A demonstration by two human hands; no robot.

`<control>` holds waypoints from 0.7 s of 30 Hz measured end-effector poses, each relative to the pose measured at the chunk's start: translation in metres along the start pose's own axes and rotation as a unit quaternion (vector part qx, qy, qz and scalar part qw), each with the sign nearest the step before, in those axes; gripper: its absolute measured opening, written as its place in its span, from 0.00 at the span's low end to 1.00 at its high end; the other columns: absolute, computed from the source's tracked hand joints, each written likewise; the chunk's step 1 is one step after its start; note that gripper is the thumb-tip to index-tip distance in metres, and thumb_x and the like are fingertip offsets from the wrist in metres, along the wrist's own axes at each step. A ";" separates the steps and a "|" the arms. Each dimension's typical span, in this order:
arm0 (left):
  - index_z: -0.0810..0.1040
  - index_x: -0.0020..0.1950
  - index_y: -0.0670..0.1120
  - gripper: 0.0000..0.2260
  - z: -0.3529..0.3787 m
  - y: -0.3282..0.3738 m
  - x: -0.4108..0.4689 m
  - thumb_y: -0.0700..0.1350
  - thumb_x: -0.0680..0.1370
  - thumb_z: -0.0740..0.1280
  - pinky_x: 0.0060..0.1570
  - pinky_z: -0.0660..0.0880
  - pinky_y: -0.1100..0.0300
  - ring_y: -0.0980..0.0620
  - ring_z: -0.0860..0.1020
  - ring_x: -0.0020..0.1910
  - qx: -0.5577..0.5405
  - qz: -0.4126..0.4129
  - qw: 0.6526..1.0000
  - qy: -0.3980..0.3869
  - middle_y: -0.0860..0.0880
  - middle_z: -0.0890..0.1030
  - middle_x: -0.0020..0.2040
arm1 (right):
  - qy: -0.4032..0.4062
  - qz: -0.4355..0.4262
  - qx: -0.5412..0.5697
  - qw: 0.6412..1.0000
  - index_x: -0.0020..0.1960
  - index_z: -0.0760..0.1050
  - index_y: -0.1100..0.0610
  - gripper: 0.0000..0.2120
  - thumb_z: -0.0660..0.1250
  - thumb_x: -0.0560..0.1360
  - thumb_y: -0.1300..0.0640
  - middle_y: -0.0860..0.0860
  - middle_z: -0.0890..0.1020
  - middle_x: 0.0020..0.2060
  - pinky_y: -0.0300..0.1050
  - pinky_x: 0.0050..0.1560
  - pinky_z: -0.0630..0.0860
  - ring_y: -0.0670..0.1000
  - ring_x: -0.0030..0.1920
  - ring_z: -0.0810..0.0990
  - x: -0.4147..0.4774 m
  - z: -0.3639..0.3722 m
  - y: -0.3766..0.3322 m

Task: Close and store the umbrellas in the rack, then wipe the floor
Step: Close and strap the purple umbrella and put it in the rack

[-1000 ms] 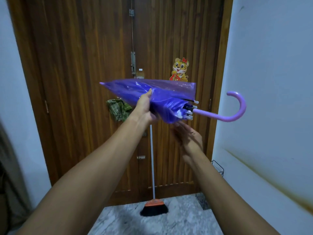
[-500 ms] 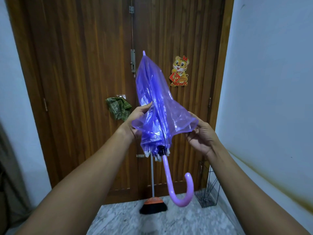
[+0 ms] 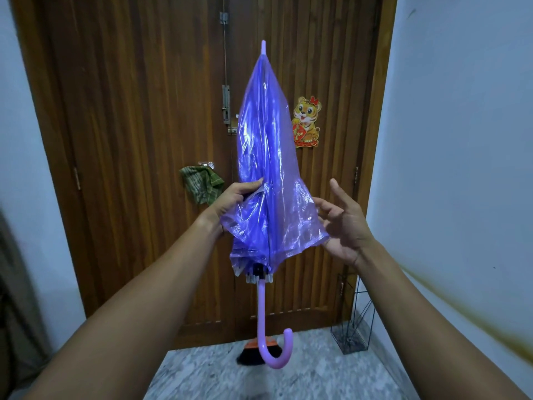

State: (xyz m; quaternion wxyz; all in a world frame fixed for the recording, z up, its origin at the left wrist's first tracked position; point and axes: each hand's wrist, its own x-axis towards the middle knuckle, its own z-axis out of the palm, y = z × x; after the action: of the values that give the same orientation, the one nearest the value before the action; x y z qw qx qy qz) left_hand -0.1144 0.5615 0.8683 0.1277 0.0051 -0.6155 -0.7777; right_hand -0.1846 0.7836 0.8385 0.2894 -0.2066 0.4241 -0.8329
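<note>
A folded purple plastic umbrella (image 3: 266,174) stands upright in front of me, tip up and its curved lilac handle (image 3: 271,350) hanging down. My left hand (image 3: 233,199) grips the canopy at its left side, about mid-height. My right hand (image 3: 344,223) is beside the loose lower right edge of the canopy, fingers spread, fingertips touching the plastic. A black wire umbrella rack (image 3: 354,321) stands on the floor in the right corner by the door.
A closed wooden door (image 3: 138,140) fills the view ahead, with a green cloth (image 3: 200,184) hanging on its handle and a tiger sticker (image 3: 307,121). A broom head (image 3: 253,355) rests at the door's foot. White walls stand on both sides over grey marble floor (image 3: 219,376).
The umbrella swung from horizontal to upright, tip up and handle down. My right hand moved from under it to its lower right edge and opened its fingers.
</note>
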 end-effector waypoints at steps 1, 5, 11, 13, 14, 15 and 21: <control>0.86 0.43 0.39 0.18 0.000 0.002 -0.002 0.41 0.84 0.59 0.36 0.83 0.60 0.51 0.85 0.34 -0.009 -0.001 1.000 -0.003 0.45 0.86 0.38 | 0.003 0.001 -0.028 1.000 0.54 0.81 0.61 0.19 0.74 0.74 0.46 0.54 0.79 0.42 0.39 0.48 0.81 0.47 0.39 0.79 0.000 -0.001 0.000; 0.88 0.39 0.42 0.21 -0.004 0.003 -0.009 0.43 0.84 0.59 0.37 0.83 0.59 0.51 0.85 0.34 -0.017 -0.017 0.999 -0.033 0.46 0.86 0.37 | 0.029 -0.036 -0.119 0.992 0.60 0.79 0.65 0.12 0.69 0.77 0.65 0.59 0.84 0.48 0.38 0.40 0.83 0.50 0.43 0.83 -0.002 0.002 -0.002; 0.88 0.38 0.42 0.21 -0.011 0.003 -0.018 0.43 0.83 0.60 0.35 0.83 0.59 0.50 0.85 0.33 0.020 -0.019 0.999 -0.036 0.45 0.86 0.37 | 0.090 -0.106 -0.105 0.985 0.59 0.76 0.64 0.17 0.72 0.72 0.74 0.62 0.86 0.42 0.40 0.42 0.85 0.53 0.39 0.87 -0.002 0.006 -0.007; 0.88 0.39 0.42 0.18 -0.012 0.002 -0.022 0.44 0.83 0.62 0.37 0.83 0.58 0.49 0.85 0.34 0.035 -0.031 0.998 -0.034 0.45 0.86 0.39 | 0.116 -0.140 -0.156 0.971 0.59 0.76 0.65 0.18 0.73 0.71 0.74 0.62 0.86 0.43 0.41 0.43 0.85 0.53 0.40 0.86 -0.003 0.008 -0.009; 0.88 0.40 0.42 0.17 -0.013 0.001 -0.023 0.44 0.82 0.62 0.38 0.83 0.57 0.49 0.85 0.34 0.041 -0.032 0.998 -0.034 0.44 0.86 0.39 | 0.123 -0.154 -0.170 0.965 0.58 0.76 0.65 0.18 0.73 0.71 0.73 0.61 0.86 0.43 0.41 0.44 0.85 0.53 0.41 0.86 -0.004 0.011 -0.009; 0.87 0.41 0.42 0.16 -0.013 0.000 -0.024 0.44 0.82 0.63 0.39 0.83 0.57 0.49 0.85 0.35 0.046 -0.029 0.998 -0.030 0.44 0.86 0.40 | 0.124 -0.167 -0.171 0.963 0.57 0.76 0.65 0.17 0.73 0.71 0.74 0.60 0.86 0.42 0.42 0.45 0.85 0.53 0.42 0.86 -0.004 0.014 -0.009; 0.82 0.58 0.42 0.08 -0.004 -0.004 -0.019 0.42 0.81 0.68 0.56 0.81 0.47 0.45 0.85 0.50 0.111 0.093 0.988 0.044 0.42 0.85 0.54 | 0.153 -0.277 -0.178 0.932 0.49 0.78 0.61 0.11 0.75 0.70 0.71 0.56 0.87 0.41 0.44 0.47 0.84 0.53 0.47 0.88 -0.011 0.031 -0.012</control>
State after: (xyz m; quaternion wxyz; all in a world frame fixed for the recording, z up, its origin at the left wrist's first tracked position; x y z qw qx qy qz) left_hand -0.0966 0.5623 0.8607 0.2248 -0.0042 -0.6898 -0.6882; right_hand -0.1612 0.7784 0.8644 -0.0628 -0.2344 0.5301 -0.8125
